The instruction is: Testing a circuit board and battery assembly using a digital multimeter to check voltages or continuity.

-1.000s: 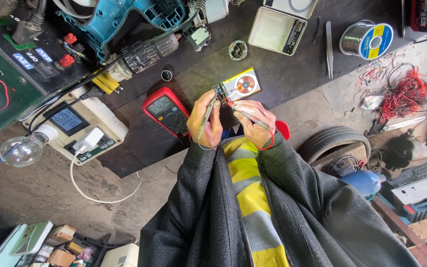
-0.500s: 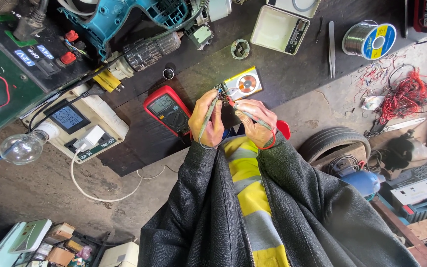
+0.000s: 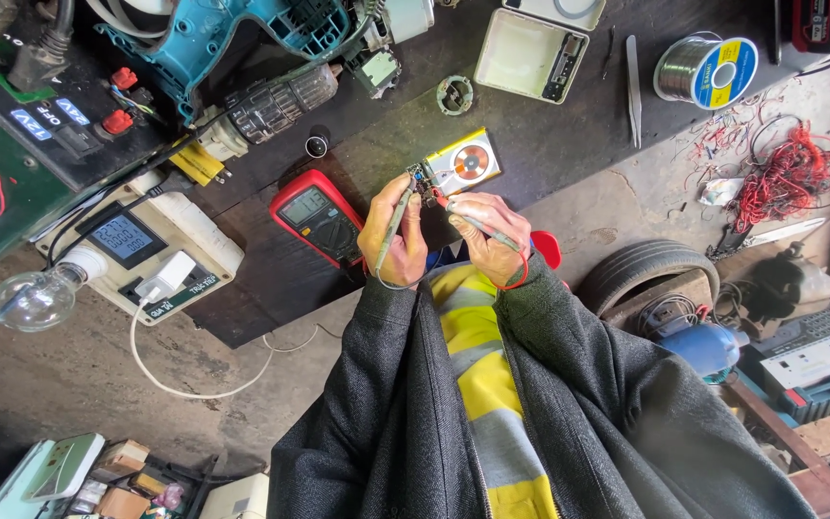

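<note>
Both hands clamped on probes at small circuit board (image 3: pixel 460 165), left hand (image 3: pixel 393 235), right hand (image 3: pixel 488 234), red multimeter (image 3: pixel 320 216) just left of board, solder spool (image 3: pixel 705 70) well right, bare dark bench beyond it

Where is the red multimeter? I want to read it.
In the head view the red multimeter lies on the dark bench mat, just left of the left hand and right of the white power meter.

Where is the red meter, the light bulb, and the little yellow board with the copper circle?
Red multimeter (image 3: pixel 319 216), head view, on its dark front face below the screen.
Light bulb (image 3: pixel 33 300), head view, on the clear glass globe.
Yellow circuit board (image 3: pixel 465 163), head view, on the copper coil at its middle.
</note>
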